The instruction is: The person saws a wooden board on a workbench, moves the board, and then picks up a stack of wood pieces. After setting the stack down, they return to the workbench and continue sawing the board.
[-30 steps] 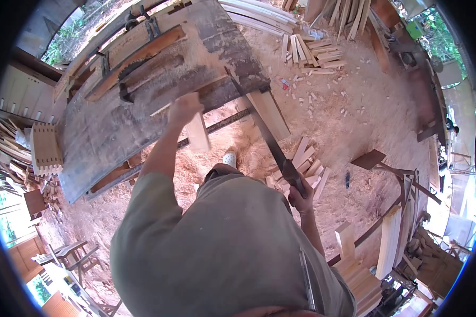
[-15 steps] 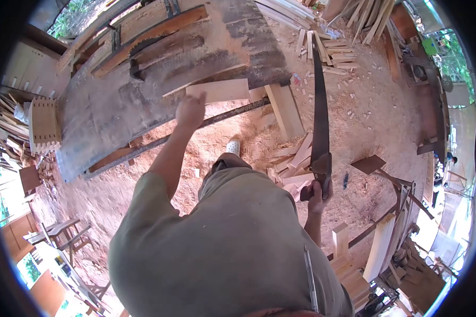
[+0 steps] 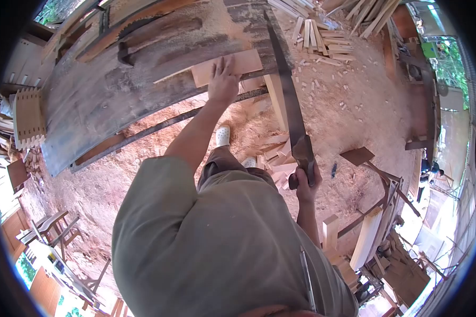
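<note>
My left hand lies with its fingers spread on a pale wooden board, which rests near the front edge of the workbench. The fingers are not wrapped round anything. My right hand is closed round the handle of a handsaw. The saw's long dark blade points away from me, its tip over the right end of the bench and apart from the board. Beside the left hand, a thin strip of wood pokes out from the board's left end.
A hammer lies further back on the bench. An upright timber stands at the bench's right end, with wood offcuts on the floor below. Stacked sticks lie at the back right. A jointed wooden piece stands at the left.
My left hand has come down flatter on the board, its fingers now spread. The handsaw has swung left, bringing its blade tip over the bench. My view has shifted slightly.
</note>
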